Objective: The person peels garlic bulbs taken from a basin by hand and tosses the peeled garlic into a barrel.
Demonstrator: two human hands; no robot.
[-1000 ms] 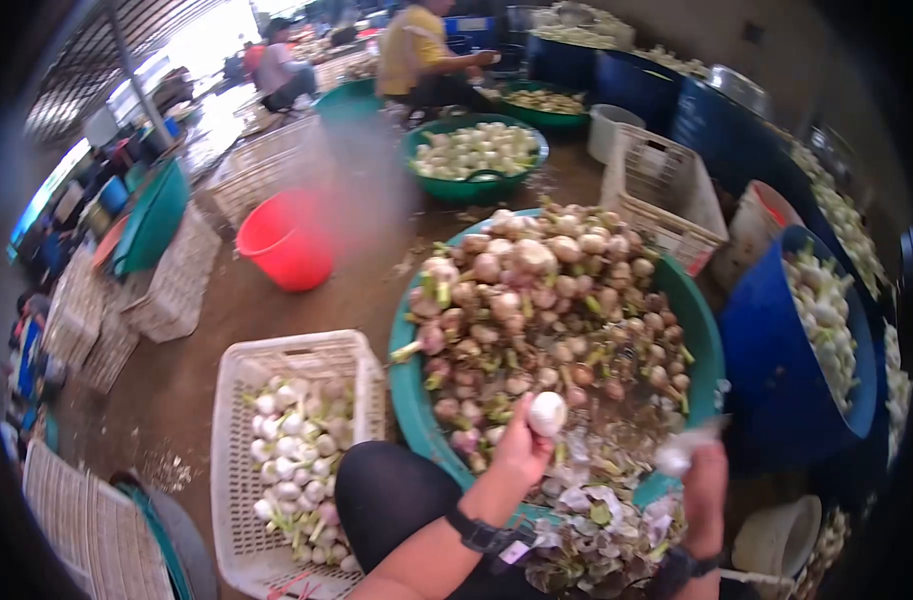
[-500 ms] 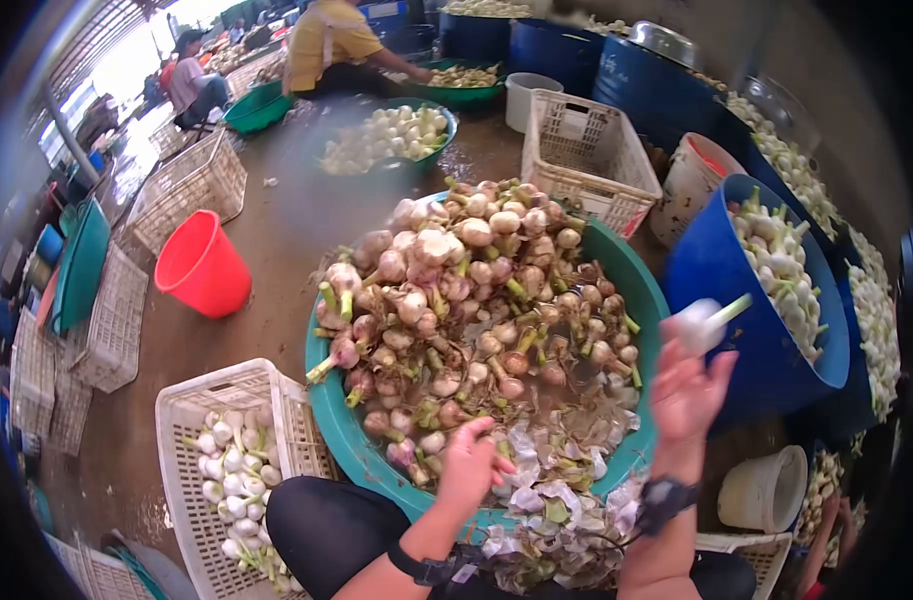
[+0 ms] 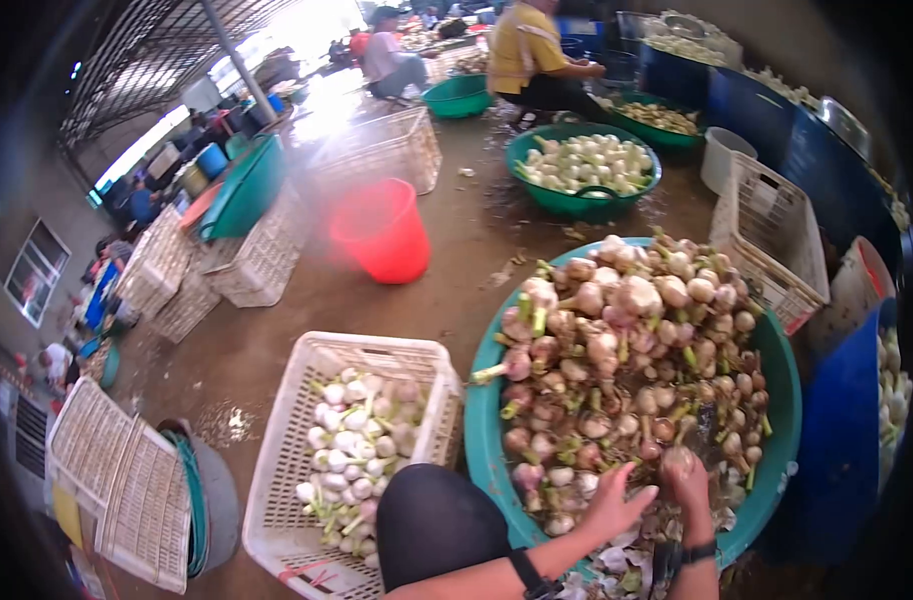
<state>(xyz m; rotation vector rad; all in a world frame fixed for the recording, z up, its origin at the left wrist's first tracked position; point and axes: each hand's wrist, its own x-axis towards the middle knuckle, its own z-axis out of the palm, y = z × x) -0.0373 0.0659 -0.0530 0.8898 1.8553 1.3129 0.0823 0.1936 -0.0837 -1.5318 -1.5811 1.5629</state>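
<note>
Unpeeled garlic bulbs (image 3: 602, 350) with cut green stems are heaped in a wide teal tub (image 3: 484, 420) in front of my knees. Low over the near side of the heap is my left hand (image 3: 617, 508), fingers apart and nothing in them. Just to its right, my right hand (image 3: 689, 490) closes round a garlic bulb (image 3: 680, 460) whose stem points away from me. Loose papery skins (image 3: 627, 560) lie below my wrists at the tub's near rim, partly covered by my forearms.
Left of my knee, a white crate (image 3: 277, 480) holds clean white garlic (image 3: 352, 435). A red bucket (image 3: 382, 235) stands beyond it. At right are a blue barrel (image 3: 837, 400) and a white crate (image 3: 767, 250). A person in yellow (image 3: 522, 55) sits behind a green tub (image 3: 537, 195) of garlic.
The view has swung left. The white bulb by my right hand has left it, and that hand has come from the blue barrel to the heap, where it grips another bulb.
</note>
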